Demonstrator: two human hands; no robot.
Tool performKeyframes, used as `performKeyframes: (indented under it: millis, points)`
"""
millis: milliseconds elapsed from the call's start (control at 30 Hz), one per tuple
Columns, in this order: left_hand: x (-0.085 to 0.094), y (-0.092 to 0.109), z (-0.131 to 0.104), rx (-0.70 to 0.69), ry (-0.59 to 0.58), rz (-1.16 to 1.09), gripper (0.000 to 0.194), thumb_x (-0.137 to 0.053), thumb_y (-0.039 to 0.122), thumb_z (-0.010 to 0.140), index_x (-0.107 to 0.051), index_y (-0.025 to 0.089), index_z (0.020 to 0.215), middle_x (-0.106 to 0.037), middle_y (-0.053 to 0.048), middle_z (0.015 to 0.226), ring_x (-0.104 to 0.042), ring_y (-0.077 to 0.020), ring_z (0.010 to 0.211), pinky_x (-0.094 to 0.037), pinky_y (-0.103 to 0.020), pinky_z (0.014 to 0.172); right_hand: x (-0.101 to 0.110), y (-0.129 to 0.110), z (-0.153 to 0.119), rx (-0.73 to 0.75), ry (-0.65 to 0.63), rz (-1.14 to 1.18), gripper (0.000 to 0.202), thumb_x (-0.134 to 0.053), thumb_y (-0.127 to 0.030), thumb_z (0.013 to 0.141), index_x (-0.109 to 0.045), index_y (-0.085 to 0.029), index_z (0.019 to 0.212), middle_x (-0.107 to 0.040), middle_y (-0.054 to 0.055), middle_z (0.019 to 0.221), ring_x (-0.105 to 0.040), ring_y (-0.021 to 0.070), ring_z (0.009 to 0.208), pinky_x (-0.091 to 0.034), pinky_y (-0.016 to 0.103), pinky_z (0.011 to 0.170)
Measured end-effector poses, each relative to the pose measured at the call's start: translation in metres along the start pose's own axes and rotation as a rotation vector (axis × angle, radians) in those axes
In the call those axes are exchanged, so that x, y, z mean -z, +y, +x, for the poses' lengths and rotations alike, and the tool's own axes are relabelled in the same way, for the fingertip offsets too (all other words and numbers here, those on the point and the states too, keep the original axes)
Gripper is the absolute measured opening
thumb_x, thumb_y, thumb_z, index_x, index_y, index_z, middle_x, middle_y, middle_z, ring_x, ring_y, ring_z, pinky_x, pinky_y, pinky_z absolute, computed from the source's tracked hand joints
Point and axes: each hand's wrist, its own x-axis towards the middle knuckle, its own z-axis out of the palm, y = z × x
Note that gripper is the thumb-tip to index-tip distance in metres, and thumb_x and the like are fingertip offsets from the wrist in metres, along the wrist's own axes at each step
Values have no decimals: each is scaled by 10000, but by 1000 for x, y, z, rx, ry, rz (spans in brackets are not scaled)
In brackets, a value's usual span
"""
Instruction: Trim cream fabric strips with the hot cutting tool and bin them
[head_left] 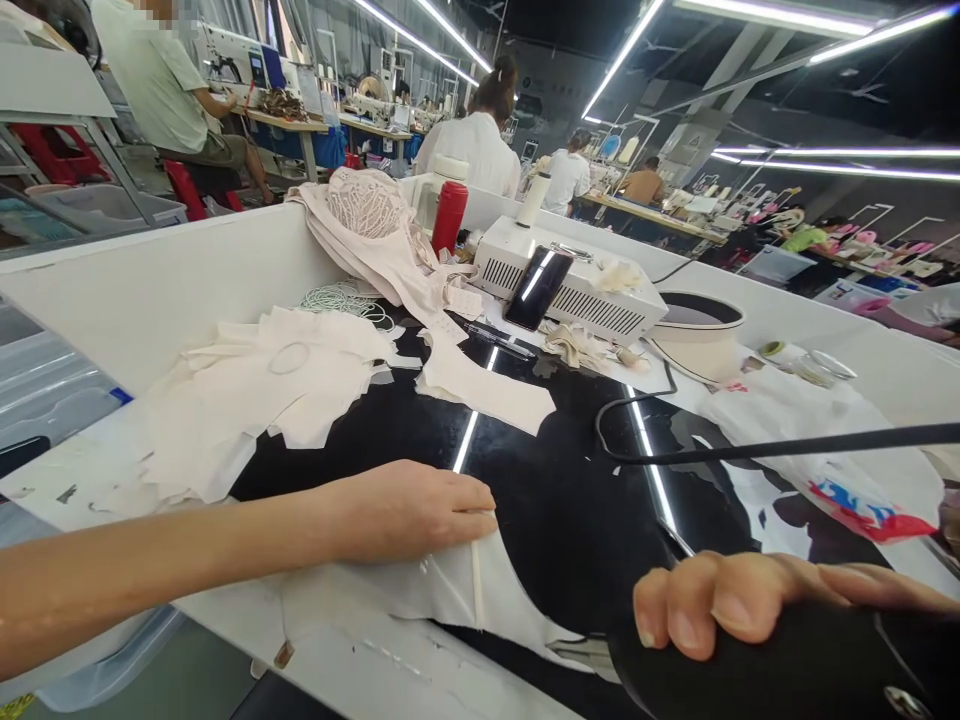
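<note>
My left hand (420,510) is closed at the top edge of a pale fabric piece (450,585), fingers together and thumb alongside. A narrow cream strip (477,580) runs down that fabric just below the fingertips. At the lower right, my right hand (735,600) wraps around a large black tool (780,670) with a screw near its end. The tool's metal tip (585,655) meets the right corner of the fabric; its exact kind is unclear. Beyond the left hand lie a curved beige fabric piece (487,375) and a spread of cut beige pieces (262,375).
A black cable (787,445) crosses above my right hand. Towards the back stand a vented white box (577,285) with a phone (538,288) leaning on it, and a red bottle (448,218). A plastic bag (832,450) lies right. Several people sit at machines beyond the white partition.
</note>
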Motion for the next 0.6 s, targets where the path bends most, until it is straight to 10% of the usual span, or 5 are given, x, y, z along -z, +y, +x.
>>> performKeyframes:
  millis: [333,600]
  points:
    - [-5,2,-2,-4,59,1,300,-555,-10,1019,-670,159,1239,-744,-109,1259,-735,-194,1135,-626,-250,883,-64,-7,47,33,263,65,361,-866,-342,752,-662,-287,1045,-631,-58,733,-590,167,559,-564,320,483]
    - [-6,4,-2,19,59,-34,296,-520,13,1048,-669,158,1258,-735,-113,1274,-734,-194,1128,-625,-255,901,-83,16,61,63,230,82,357,-817,-323,780,-616,-263,1069,-632,-74,755,-589,131,558,-554,275,498]
